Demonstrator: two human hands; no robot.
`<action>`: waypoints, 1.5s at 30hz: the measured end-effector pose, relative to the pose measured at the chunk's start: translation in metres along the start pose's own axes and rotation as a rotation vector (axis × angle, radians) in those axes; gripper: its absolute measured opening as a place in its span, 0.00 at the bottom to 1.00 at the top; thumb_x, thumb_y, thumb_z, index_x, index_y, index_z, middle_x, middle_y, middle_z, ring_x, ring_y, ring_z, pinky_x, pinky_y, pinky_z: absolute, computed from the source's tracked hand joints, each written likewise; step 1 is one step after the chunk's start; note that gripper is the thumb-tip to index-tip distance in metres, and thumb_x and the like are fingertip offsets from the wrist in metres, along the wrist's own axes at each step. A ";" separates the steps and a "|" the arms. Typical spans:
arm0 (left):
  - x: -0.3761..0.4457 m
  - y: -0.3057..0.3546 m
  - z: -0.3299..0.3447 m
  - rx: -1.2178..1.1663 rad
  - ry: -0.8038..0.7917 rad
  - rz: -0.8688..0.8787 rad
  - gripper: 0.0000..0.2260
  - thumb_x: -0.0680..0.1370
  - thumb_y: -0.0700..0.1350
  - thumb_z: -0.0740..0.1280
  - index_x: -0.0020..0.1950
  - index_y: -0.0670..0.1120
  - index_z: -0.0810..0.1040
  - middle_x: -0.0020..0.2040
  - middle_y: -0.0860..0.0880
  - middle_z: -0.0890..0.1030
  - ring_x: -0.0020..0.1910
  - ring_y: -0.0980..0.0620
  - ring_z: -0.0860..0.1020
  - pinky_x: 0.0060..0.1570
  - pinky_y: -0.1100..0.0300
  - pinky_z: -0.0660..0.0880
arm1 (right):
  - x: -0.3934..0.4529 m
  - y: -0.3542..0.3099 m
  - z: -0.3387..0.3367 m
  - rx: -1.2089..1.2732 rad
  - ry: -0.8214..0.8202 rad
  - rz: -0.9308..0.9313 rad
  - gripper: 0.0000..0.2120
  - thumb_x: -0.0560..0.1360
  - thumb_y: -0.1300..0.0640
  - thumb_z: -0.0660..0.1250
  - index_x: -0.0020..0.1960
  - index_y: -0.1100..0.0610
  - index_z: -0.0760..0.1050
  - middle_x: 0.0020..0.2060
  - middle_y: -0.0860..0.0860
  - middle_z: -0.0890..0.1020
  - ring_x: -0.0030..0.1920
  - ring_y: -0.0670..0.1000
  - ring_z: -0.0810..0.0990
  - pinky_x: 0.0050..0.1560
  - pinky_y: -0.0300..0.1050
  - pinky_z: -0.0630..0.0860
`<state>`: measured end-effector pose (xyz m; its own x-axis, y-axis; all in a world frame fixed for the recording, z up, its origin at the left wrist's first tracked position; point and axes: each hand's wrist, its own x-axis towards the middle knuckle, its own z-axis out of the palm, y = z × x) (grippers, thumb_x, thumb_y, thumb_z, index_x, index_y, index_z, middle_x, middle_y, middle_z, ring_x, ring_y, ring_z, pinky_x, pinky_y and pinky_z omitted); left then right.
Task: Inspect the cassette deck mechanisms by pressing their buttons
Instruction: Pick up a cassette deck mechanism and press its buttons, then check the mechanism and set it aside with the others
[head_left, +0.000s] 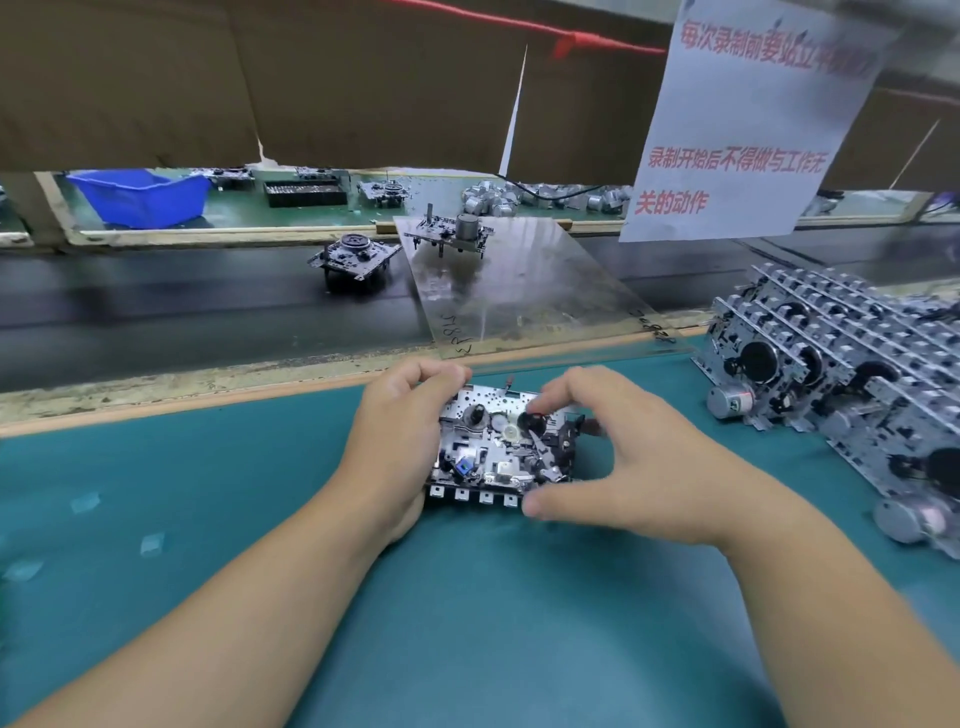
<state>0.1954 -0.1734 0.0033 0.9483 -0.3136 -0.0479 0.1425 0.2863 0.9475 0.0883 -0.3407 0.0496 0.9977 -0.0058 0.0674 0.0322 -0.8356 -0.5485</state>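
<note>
On teal mat (467, 623), near side of conveyor belt (156, 312): cassette deck mech (501, 449) gripped at one end by left hand (400, 441), steadying it; right hand (623, 467) curled over opp. end, thumb by button tabs (485, 497), prob. for pressing.

stacked mechanisms (852, 374) cut off right

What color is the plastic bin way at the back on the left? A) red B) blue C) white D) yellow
B: the plastic bin at the far left of the back bench is bright blue, sitting on the green surface behind the dark conveyor belt.
</note>
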 end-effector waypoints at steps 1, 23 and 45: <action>-0.002 0.001 0.000 0.003 -0.014 0.010 0.06 0.80 0.40 0.69 0.44 0.45 0.81 0.36 0.48 0.83 0.35 0.48 0.81 0.35 0.55 0.79 | 0.000 0.000 0.000 0.019 0.041 0.005 0.24 0.59 0.33 0.74 0.50 0.39 0.73 0.55 0.37 0.75 0.62 0.40 0.73 0.64 0.48 0.72; -0.004 0.006 0.001 -0.026 -0.069 -0.097 0.15 0.75 0.29 0.62 0.44 0.46 0.84 0.33 0.39 0.80 0.29 0.44 0.79 0.27 0.55 0.78 | 0.000 0.005 0.010 0.034 -0.043 0.040 0.33 0.62 0.34 0.77 0.61 0.33 0.65 0.64 0.35 0.68 0.65 0.35 0.65 0.61 0.41 0.67; -0.004 0.002 0.004 0.083 -0.150 -0.101 0.06 0.83 0.41 0.65 0.57 0.45 0.82 0.43 0.38 0.87 0.43 0.40 0.87 0.39 0.55 0.84 | -0.087 0.039 -0.032 -0.215 0.780 0.264 0.12 0.74 0.50 0.74 0.57 0.43 0.79 0.47 0.37 0.79 0.47 0.38 0.74 0.47 0.30 0.65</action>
<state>0.1904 -0.1752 0.0069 0.8768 -0.4698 -0.1021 0.2049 0.1731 0.9634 0.0012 -0.3903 0.0491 0.6418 -0.5259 0.5582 -0.2865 -0.8395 -0.4616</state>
